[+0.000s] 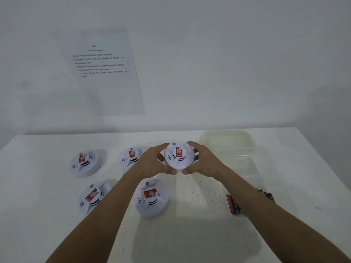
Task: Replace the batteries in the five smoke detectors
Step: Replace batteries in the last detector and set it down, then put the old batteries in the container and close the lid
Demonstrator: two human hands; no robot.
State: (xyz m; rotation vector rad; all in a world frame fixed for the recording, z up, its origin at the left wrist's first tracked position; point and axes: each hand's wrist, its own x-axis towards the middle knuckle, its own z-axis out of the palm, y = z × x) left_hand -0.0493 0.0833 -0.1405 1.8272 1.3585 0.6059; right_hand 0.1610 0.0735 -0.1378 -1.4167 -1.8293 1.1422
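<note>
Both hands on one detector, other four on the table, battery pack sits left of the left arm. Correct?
Not quite. The battery pack lies to the right, beside the right forearm, as the head view shows. The rest holds: the left hand and right hand both grip the held detector, and four others lie on the table.

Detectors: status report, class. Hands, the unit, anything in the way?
Both hands, left and right, grip one detector. Four others on table. Batteries right. Nothing blocking.
</note>
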